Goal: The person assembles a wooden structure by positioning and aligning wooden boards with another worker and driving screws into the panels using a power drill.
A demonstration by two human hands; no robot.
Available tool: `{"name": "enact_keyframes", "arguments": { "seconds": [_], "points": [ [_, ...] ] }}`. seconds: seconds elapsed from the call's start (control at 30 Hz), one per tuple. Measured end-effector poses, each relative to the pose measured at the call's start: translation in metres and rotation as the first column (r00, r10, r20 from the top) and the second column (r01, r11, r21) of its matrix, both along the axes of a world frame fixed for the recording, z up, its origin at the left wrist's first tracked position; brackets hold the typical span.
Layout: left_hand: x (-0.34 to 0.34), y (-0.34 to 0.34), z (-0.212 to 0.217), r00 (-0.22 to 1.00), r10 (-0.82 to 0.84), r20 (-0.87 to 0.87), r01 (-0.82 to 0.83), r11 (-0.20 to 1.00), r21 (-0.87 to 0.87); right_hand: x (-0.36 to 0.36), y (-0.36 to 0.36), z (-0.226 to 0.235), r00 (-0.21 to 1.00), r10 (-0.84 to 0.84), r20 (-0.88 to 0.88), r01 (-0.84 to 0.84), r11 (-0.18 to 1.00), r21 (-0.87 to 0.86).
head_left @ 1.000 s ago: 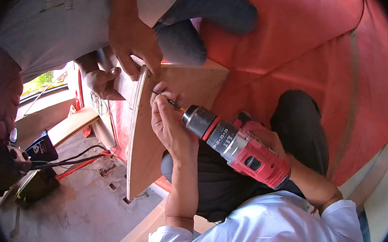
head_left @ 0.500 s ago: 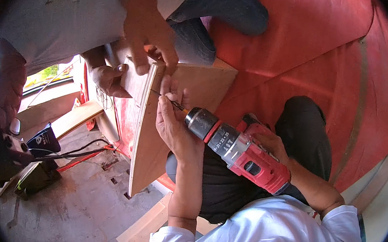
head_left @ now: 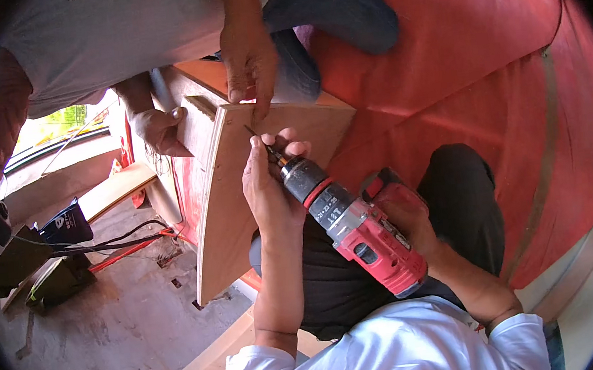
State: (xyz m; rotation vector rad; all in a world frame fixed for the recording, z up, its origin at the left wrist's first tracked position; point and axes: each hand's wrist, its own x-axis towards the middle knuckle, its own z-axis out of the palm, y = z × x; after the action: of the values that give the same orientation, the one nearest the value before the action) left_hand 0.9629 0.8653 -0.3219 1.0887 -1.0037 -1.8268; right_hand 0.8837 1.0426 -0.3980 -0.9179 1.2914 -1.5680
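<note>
"Over the person's lap, just right of the panel (head_left: 226, 227), is that the drill (head_left: 376, 245)?"

"Yes, slanted, with its bit (head_left: 274, 153) pointing far and left, toward the panel's far end."

"How would it handle?"

"Heavy and rigid, I'd judge, most of the weight in the body. The casing looks hard, unlikely to crush. The bit is thin and might snap if bent sideways. I'd take the grip, and steady the front without wrapping fingers on anything that spins."

"What have the hands got?"

"The right hand (head_left: 409, 225) looks closed around the grip. The left hand (head_left: 266, 188) is half curled, thumb on one side of the bit, fingers on the other. Whether they pinch it, I can't tell."

"And the panel?"

"Stiff board, probably awkward more than heavy; best held by its edges. A co-worker's hand (head_left: 248, 57) has its fingers at the far edge."

"What can't you make out?"

"The trigger and most of the right fingers, behind the drill. Whether the bit's tip meets the wood. The panel's underside is turned away, and the person's shirt (head_left: 398, 346) runs off the near edge."
</note>
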Motion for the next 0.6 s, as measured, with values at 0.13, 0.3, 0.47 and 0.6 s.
{"name": "enact_keyframes", "arguments": {
  "seconds": [0.13,0.3,0.47,0.6],
  "points": [
    [-0.005,-0.001,-0.004,0.999,0.026,-0.029,-0.027,1.0,-0.003,0.0,-0.005,-0.014,0.994,-0.021,-0.104,0.018,0.999,-0.034],
    [-0.016,0.003,-0.003,0.993,0.11,0.049,-0.106,0.991,-0.079,0.0,-0.006,-0.013,0.989,-0.084,-0.123,0.075,0.994,-0.078],
    [-0.019,0.005,0.001,0.99,0.087,0.108,-0.074,0.99,-0.116,-0.014,-0.005,-0.009,0.99,-0.06,-0.125,0.047,0.993,-0.105],
    [-0.026,0.01,0.007,0.985,0.095,0.14,-0.08,0.991,-0.11,-0.021,0.001,-0.013,0.967,-0.028,-0.252,0.0,0.994,-0.111]
  ]
}}
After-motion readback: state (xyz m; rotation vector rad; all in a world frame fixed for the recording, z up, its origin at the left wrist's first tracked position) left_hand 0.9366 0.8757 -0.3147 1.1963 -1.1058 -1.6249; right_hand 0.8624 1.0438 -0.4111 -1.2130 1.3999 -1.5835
